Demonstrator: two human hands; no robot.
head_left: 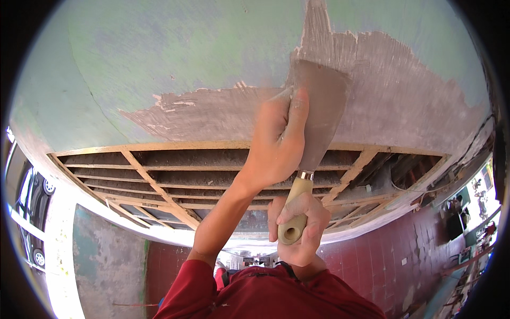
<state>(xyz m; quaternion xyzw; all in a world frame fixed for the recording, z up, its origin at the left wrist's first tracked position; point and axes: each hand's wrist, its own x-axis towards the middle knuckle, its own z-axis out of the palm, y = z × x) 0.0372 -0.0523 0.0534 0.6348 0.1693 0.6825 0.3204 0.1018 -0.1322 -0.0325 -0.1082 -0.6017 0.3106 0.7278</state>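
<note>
Scraper count: one scraper, with both hands at it.
Scraper position: up against the painted surface, blade over the stripped patch, near the paint's ragged border.
Scraper look: wide grey blade, dull and smeared, flaring toward its far edge; short shiny collar; cream handle with one round hole at the butt.
Right hand: one, fingers closed around the handle, skin dusty.
Left hand: one, partly blurred, one digit lying along the blade's left side — whether the others pinch it, I cannot tell.
Sleeves: two, red.
Surface: green paint above and left; stripped grey-brown areas either side of the blade, the right one larger.
Wooden frame: one, two long slanting struts across several battens, dark gaps between; handle in front of it.
Open room: broad stretch of surface right of the blade; left forearm takes up the near left — frame edge just below the stripped patch.
Floor: red tiles, beyond the frame.
</note>
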